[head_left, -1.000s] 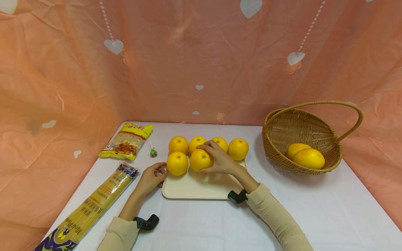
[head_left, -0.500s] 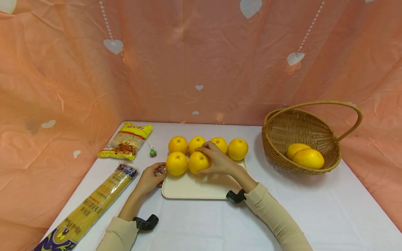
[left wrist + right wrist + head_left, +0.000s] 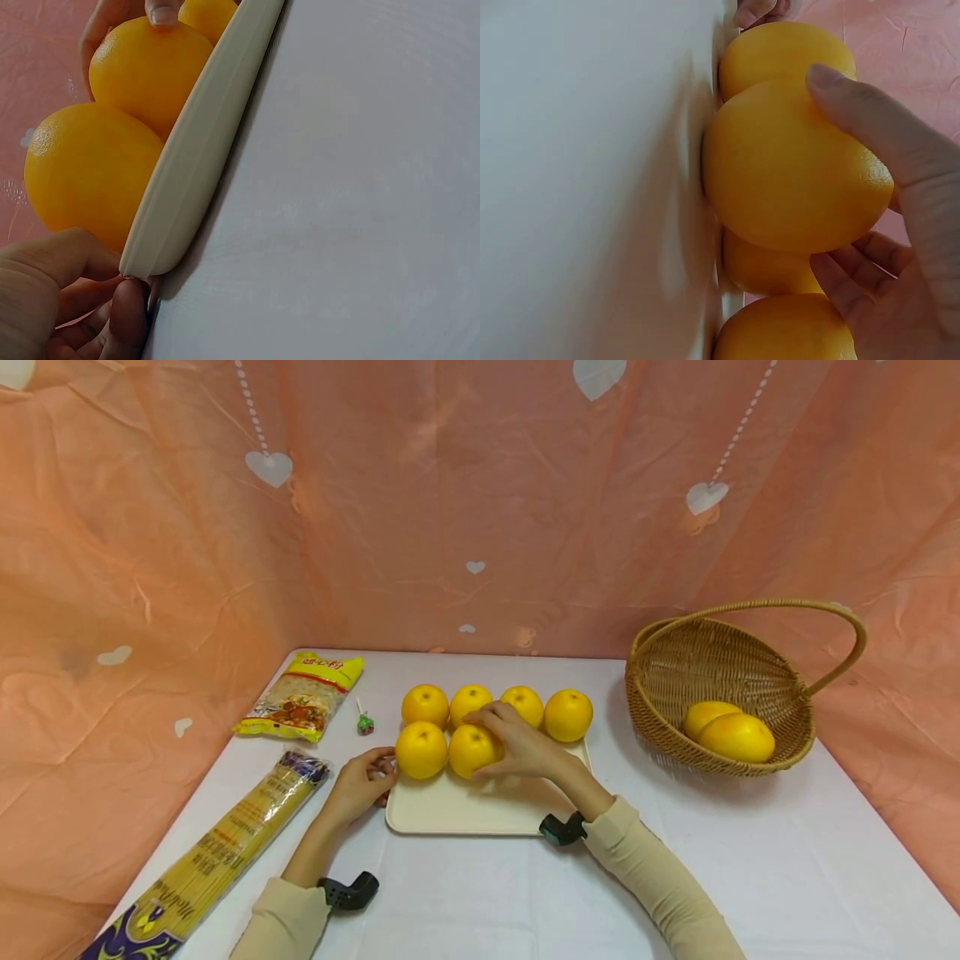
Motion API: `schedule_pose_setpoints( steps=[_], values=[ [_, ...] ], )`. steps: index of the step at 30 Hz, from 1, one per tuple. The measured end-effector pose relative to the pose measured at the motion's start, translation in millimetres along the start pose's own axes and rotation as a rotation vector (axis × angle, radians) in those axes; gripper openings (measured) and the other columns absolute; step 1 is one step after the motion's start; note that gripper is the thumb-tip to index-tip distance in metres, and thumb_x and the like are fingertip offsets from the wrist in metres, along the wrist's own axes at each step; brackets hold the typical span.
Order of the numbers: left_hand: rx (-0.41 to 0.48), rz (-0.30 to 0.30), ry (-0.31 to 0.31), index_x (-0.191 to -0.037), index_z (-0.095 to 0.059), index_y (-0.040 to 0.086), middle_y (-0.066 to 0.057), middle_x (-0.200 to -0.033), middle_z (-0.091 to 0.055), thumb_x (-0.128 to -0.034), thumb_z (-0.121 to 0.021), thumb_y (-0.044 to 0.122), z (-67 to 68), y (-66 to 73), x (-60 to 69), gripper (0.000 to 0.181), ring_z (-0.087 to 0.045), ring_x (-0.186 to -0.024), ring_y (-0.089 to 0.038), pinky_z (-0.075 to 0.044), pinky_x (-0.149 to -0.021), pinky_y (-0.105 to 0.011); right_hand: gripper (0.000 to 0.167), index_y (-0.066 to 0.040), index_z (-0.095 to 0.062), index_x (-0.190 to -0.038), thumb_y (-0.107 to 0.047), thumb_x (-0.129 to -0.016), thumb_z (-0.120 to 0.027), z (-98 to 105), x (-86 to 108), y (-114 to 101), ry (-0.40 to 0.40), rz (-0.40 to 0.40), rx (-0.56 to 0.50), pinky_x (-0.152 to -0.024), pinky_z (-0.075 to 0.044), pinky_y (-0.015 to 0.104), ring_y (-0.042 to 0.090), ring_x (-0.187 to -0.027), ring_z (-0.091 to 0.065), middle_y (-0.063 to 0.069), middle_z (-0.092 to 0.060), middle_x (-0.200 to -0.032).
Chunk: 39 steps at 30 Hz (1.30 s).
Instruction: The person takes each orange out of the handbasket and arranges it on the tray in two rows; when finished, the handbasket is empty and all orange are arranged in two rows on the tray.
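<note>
A cream tray [image 3: 457, 814] carries several oranges, with a back row of them and two in front. My right hand [image 3: 521, 745] grips the right front orange [image 3: 471, 753]; in the right wrist view the thumb lies on the near side of that orange [image 3: 795, 172] and the fingers curl behind it. The held orange sits on the tray, close beside the left front orange [image 3: 420, 750]. At the tray's left side, my left hand [image 3: 362, 785] pinches the rim; the left wrist view has its fingers above and below the tray corner [image 3: 161, 247].
A wicker basket [image 3: 645, 718] with two mangoes [image 3: 738, 739] stands at the right. To the left lie a yellow food bag [image 3: 303, 697], a small green lollipop [image 3: 365, 723] and a long pack of spaghetti [image 3: 217, 852]. A pink curtain [image 3: 480, 510] hangs behind the table.
My right hand has shifted slightly left with the orange, bringing it next to the left front one. During the last half second it has stayed almost still. The left hand keeps its place.
</note>
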<state>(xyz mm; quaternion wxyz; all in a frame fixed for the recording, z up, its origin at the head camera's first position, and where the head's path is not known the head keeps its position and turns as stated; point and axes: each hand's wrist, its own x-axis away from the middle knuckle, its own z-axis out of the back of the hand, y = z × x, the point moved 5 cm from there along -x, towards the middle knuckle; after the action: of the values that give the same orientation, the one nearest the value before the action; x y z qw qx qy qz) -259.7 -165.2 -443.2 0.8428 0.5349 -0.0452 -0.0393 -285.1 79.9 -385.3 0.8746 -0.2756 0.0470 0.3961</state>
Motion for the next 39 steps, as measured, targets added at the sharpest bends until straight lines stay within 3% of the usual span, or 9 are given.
schedule_pose_setpoints(
  steps=[15,21,29,34,39],
  values=[
    [0.010,0.002,-0.003,-0.125,-0.051,-0.006,-0.010,-0.086,-0.055,-0.0839,-0.059,-0.002,-0.5,1.3,-0.2,0.042,-0.052,-0.058,-0.013,-0.049,-0.047,-0.022,0.076,-0.014,-0.047,-0.130,-0.037,-0.067,-0.083,4.0,0.7,-3.3,-0.006,-0.007,-0.022,-0.096,-0.042,0.037,0.018,-0.111,-0.039,0.005,-0.041,-0.119],
    [-0.003,0.004,-0.001,-0.125,-0.052,-0.006,-0.011,-0.086,-0.055,-0.0842,-0.059,-0.001,0.0,2.3,0.8,0.042,-0.052,-0.058,-0.013,-0.050,-0.047,-0.022,0.078,-0.010,-0.047,-0.130,-0.034,-0.066,-0.084,14.1,1.3,-5.3,0.036,0.007,-0.118,-0.094,-0.043,0.039,0.023,-0.109,-0.042,0.009,-0.043,-0.119],
    [-0.026,-0.001,0.002,-0.126,-0.051,-0.007,-0.011,-0.087,-0.056,-0.0849,-0.059,0.000,1.2,3.3,3.6,0.042,-0.052,-0.058,-0.013,-0.050,-0.048,-0.024,0.066,-0.005,-0.048,-0.129,-0.020,-0.073,-0.080,42.9,7.6,-1.8,0.156,0.028,-0.283,-0.091,-0.047,0.040,0.032,-0.105,-0.052,0.017,-0.047,-0.122],
    [-0.021,-0.008,0.001,-0.125,-0.051,-0.007,-0.011,-0.087,-0.056,-0.0847,-0.059,-0.001,0.9,3.3,3.2,0.042,-0.052,-0.058,-0.013,-0.050,-0.047,-0.024,0.056,-0.004,-0.050,-0.128,-0.008,-0.078,-0.075,66.5,17.7,-0.4,0.208,-0.005,-0.339,-0.091,-0.048,0.043,0.032,-0.104,-0.057,0.015,-0.051,-0.123],
    [-0.025,-0.013,0.001,-0.125,-0.051,-0.007,-0.011,-0.087,-0.056,-0.0847,-0.059,-0.001,0.6,2.6,2.3,0.041,-0.052,-0.058,-0.013,-0.050,-0.047,-0.024,0.050,0.007,-0.049,-0.125,0.005,-0.079,-0.069,95.1,31.8,-13.1,0.247,0.023,-0.383,-0.089,-0.047,0.053,0.043,-0.103,-0.054,0.022,-0.052,-0.122]
  ],
)
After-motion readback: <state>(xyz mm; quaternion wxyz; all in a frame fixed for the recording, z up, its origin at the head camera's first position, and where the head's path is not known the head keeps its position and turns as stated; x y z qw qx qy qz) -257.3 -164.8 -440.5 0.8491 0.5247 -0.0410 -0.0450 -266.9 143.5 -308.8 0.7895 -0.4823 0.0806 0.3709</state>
